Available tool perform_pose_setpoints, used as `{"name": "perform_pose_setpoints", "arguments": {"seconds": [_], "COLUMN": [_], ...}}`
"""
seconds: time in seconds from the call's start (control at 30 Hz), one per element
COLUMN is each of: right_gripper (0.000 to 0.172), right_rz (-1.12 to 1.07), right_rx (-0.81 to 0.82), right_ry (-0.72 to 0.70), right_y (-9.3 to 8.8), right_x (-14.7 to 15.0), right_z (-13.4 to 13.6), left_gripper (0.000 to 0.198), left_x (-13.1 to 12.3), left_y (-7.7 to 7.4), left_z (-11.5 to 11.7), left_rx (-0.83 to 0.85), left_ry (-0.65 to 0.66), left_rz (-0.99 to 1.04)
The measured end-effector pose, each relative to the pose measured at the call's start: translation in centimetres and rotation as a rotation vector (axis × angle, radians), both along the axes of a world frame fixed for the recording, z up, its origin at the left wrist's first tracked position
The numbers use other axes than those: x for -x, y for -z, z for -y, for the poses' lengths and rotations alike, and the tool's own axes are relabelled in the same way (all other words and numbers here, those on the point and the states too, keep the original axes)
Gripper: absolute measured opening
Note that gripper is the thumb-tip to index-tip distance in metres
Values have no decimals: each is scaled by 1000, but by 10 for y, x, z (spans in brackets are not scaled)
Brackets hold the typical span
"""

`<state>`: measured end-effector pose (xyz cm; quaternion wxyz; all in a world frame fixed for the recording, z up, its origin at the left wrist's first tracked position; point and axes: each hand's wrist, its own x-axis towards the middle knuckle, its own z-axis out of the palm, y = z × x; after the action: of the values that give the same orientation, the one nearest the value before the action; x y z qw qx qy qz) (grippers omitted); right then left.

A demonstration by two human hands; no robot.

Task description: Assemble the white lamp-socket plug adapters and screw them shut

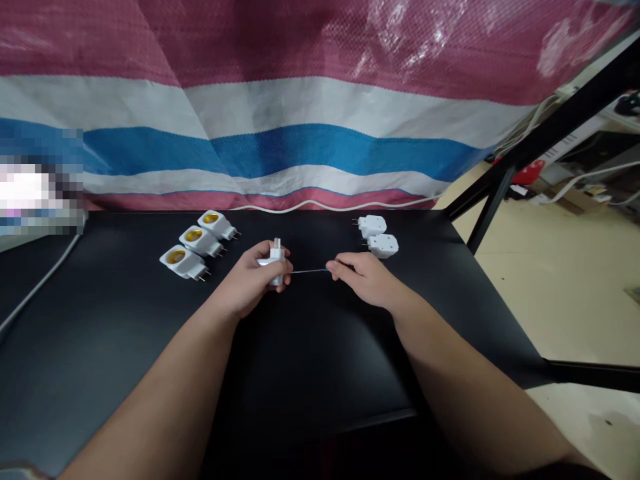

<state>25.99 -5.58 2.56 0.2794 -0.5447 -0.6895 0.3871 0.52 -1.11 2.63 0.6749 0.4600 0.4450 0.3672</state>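
White plug adapter sits gripped in the curled left hand; the right hand pinches a thin steel rod beside it, between yellow-centred socket adapters and white plugs on the black table.

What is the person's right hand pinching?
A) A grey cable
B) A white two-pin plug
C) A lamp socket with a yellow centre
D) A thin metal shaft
D: the right hand pinches a thin metal shaft, which points toward the white plug-shaped piece in the left hand.
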Motion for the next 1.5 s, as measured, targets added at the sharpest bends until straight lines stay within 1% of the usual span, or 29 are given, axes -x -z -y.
{"name": "perform_pose_setpoints", "arguments": {"seconds": [0.1,0.17,0.23,0.33,0.47,0.53,0.67,0.83,1.03,1.2,1.33,1.5], "right_gripper": [29,25,25,31,33,30,25,20,18,18,19,19], "right_rz": [-74,-123,-141,-153,-133,-99,-58,-159,-182,-180,-182,-141], "right_rx": [-8,-26,-37,-3,25,-8,-74,-175,-189,-194,-193,-184], "right_ry": [-36,-44,-21,7,24,19,-20,8,-25,-20,-31,24], "right_y": [1,3,5,7,6,4,2,1,3,5,5,2], "right_x": [0,0,0,0,2,2,0,2,11,11,12,13], "right_z": [2,3,2,0,-1,-1,0,2,6,5,6,7], "left_gripper": [36,36,36,37,37,36,33,26,20,19,22,28], "left_x": [0,0,-1,-1,-1,-1,-2,-2,-3,-3,-4,-6], "left_y": [1,1,0,0,3,3,-2,-6,-5,-6,-7,-7], "left_z": [-1,-1,-1,0,-1,-2,-4,-7,-7,-7,-6,-4], "left_rx": [9,17,15,-12,-14,12,80,168,226,224,205,108], "left_ry": [-6,-7,-14,-23,-6,-19,-98,-144,-117,-105,-97,-101], "left_rz": [2,7,15,34,33,34,99,171,193,201,175,105]}}
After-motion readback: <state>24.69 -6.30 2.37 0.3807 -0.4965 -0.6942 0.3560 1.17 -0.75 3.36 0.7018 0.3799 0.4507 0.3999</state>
